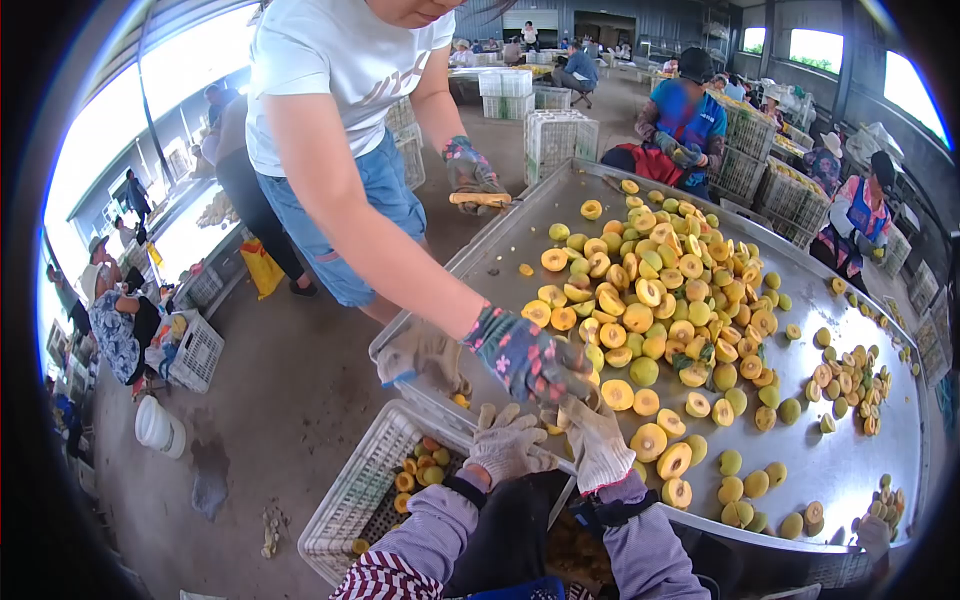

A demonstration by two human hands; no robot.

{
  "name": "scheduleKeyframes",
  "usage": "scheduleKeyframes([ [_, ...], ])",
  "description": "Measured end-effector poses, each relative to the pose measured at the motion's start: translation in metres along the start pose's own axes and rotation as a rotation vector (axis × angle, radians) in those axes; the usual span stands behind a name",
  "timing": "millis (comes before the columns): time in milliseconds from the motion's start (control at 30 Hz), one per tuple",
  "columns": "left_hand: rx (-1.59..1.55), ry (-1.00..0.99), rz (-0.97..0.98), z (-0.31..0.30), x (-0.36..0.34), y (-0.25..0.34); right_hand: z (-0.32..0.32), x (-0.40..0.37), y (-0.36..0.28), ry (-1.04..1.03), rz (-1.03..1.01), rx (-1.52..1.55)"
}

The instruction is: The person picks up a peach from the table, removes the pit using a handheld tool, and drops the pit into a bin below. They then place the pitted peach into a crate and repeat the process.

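Note:
My left hand [507, 445], in a pale work glove, is at the near edge of the metal table [505, 262], fingers apart with nothing visible in them. My right hand [598, 443], gloved too, is to its right at the rim, fingers drawn together; what they hold, if anything, is hidden. A co-worker's floral-gloved hand [528, 362] reaches down right against my right fingertips. Halved yellow stone fruits [648, 442] lie just beyond my right hand, cut faces showing. Below my left hand stands a white plastic crate [345, 478] with some fruit inside.
A large pile of fruit [690, 290] covers the table's middle, with smaller groups to the right. The co-worker's other hand [472, 178] holds a wooden-handled tool [480, 199]. A loose glove [425, 357] lies at the table's corner. A white bucket [160, 428] stands on the floor.

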State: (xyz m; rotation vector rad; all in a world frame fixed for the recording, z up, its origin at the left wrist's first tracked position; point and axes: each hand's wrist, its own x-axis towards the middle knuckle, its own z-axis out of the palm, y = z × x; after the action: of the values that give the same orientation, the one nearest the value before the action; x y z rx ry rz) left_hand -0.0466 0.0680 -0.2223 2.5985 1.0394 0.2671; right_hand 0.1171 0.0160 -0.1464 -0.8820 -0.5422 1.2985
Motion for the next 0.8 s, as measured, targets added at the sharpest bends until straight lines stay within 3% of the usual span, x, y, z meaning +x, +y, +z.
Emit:
scheduleKeyframes([
  [100, 0.043, 0.039, -0.040, -0.002, -0.001, 0.002, 0.016, -0.006, -0.013, -0.037, 0.024, -0.050],
  [200, 0.010, -0.071, -0.046, -0.009, 0.002, 0.004, 0.013, -0.010, -0.005, 0.047, 0.037, -0.133],
  [233, 0.026, -0.041, -0.049, -0.008, 0.000, 0.005, 0.002, -0.011, 0.004, 0.049, 0.037, -0.135],
  [300, 0.042, -0.011, -0.051, -0.014, -0.002, 0.010, -0.033, -0.014, 0.031, -0.037, -0.064, -0.425],
  [367, 0.002, -0.077, -0.054, -0.027, -0.002, 0.015, -0.052, -0.031, 0.048, 0.003, -0.067, -0.426],
  [433, 0.037, -0.059, -0.052, -0.020, -0.001, 0.012, -0.062, -0.049, 0.049, 0.157, -0.176, -1.013],
  [467, 0.072, -0.042, -0.049, -0.015, -0.001, 0.010, -0.062, -0.056, 0.048, 0.153, -0.178, -1.015],
  [533, 0.090, -0.003, -0.031, -0.009, -0.004, 0.007, -0.062, -0.066, 0.046, 0.230, -0.337, -1.322],
  [633, 0.106, 0.038, -0.019, -0.009, -0.002, 0.007, -0.069, -0.067, 0.051, 0.211, -0.417, -1.437],
  [800, 0.076, -0.034, -0.041, -0.020, -0.003, 0.012, -0.064, -0.066, 0.051, 0.228, -0.361, -1.475],
])
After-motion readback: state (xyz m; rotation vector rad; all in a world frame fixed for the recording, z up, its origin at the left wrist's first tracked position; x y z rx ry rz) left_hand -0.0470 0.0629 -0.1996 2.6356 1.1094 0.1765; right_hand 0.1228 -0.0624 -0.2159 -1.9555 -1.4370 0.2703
